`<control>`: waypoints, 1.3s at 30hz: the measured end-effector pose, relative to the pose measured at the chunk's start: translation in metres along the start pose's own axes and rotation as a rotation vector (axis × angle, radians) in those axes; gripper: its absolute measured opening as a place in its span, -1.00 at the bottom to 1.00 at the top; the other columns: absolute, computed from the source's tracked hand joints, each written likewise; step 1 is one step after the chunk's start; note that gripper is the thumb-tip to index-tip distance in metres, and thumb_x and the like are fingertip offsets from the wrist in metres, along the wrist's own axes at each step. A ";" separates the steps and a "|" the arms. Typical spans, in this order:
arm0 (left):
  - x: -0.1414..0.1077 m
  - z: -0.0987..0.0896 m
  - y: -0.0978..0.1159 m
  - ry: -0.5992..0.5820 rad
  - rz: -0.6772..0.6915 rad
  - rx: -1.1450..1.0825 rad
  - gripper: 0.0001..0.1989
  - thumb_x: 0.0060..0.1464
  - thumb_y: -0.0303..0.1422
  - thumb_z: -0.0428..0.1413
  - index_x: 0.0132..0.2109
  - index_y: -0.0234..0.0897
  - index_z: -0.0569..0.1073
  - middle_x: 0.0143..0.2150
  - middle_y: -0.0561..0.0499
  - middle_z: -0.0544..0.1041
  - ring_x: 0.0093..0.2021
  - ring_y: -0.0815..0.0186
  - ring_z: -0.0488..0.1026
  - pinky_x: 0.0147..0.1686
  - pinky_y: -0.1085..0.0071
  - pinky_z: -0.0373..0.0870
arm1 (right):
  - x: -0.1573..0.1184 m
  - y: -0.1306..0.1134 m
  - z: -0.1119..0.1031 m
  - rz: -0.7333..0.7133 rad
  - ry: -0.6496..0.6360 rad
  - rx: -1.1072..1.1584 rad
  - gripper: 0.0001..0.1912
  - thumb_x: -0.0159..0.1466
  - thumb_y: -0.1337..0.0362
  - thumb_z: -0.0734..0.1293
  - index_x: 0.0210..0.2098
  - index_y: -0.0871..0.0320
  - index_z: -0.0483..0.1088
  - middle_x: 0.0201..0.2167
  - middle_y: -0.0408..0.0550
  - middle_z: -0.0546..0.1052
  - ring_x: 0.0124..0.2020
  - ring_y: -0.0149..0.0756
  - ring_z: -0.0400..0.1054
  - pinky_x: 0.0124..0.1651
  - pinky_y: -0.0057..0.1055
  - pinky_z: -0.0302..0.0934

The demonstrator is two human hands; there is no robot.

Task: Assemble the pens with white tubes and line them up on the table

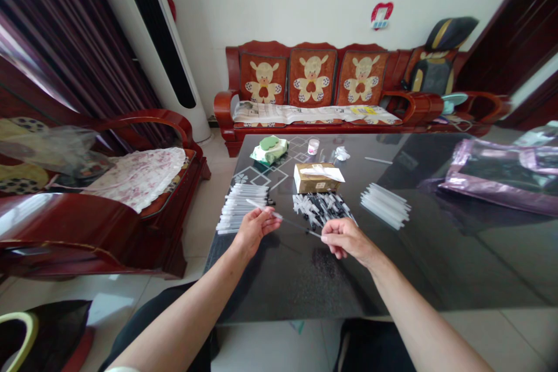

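Note:
Above the near part of the black table, my left hand pinches a whitish pen barrel that slants down to the right. My right hand is closed on the end of a thin pen refill, which lines up with the barrel's right end. Whether the refill's far end is inside the barrel is too small to tell. Left of the hands lies a row of white pens with dark ends. A heap of black and clear pen caps sits between the hands, just beyond them. Translucent tubes are stacked to the right.
Behind the cap heap stands a tissue box. Further back are a green wipes pack, a small white cup, a crumpled tissue and a single tube. A purple-edged plastic bag covers the table's right side.

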State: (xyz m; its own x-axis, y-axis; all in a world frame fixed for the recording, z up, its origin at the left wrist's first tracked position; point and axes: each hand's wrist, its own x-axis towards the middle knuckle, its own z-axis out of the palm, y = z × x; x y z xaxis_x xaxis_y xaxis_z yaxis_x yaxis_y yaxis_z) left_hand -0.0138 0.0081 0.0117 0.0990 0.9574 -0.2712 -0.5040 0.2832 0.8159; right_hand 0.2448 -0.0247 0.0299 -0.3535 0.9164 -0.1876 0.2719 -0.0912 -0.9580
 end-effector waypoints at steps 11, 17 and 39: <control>-0.010 0.011 -0.013 -0.079 -0.072 0.054 -0.80 0.01 -0.41 0.18 -0.21 -0.40 0.39 -0.39 -0.15 0.57 -0.39 0.27 0.55 -0.38 0.43 0.49 | 0.004 0.001 0.013 -0.007 -0.023 -0.015 -0.74 0.10 0.13 0.34 -0.45 0.24 0.38 -0.71 -0.19 0.41 -0.76 -0.53 0.23 -0.76 -0.65 -0.05; -0.023 0.021 -0.032 -0.213 -0.192 0.062 -0.78 -0.01 -0.36 0.20 -0.22 -0.38 0.40 -0.37 -0.15 0.56 -0.41 0.29 0.54 -0.41 0.45 0.48 | 0.010 0.003 0.034 -0.027 -0.076 -0.041 -0.75 0.11 0.12 0.34 -0.48 0.22 0.36 -0.73 -0.21 0.40 -0.78 -0.53 0.21 -0.76 -0.65 -0.03; -0.024 0.020 -0.033 -0.250 -0.304 0.056 -0.79 0.00 -0.37 0.19 -0.23 -0.39 0.40 -0.38 -0.20 0.58 -0.46 0.31 0.54 -0.47 0.50 0.47 | 0.015 0.023 -0.051 0.038 0.561 -0.752 -0.83 0.11 0.25 0.24 -0.49 0.14 0.45 -0.64 -0.09 0.46 -0.59 -0.33 0.34 -0.52 -0.47 0.08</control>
State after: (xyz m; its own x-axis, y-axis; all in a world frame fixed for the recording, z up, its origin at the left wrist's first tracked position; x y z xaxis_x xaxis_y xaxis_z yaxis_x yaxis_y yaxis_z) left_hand 0.0173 -0.0234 0.0019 0.4462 0.8114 -0.3776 -0.3724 0.5520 0.7461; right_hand 0.2914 0.0068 0.0160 0.0975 0.9898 0.1041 0.8507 -0.0286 -0.5249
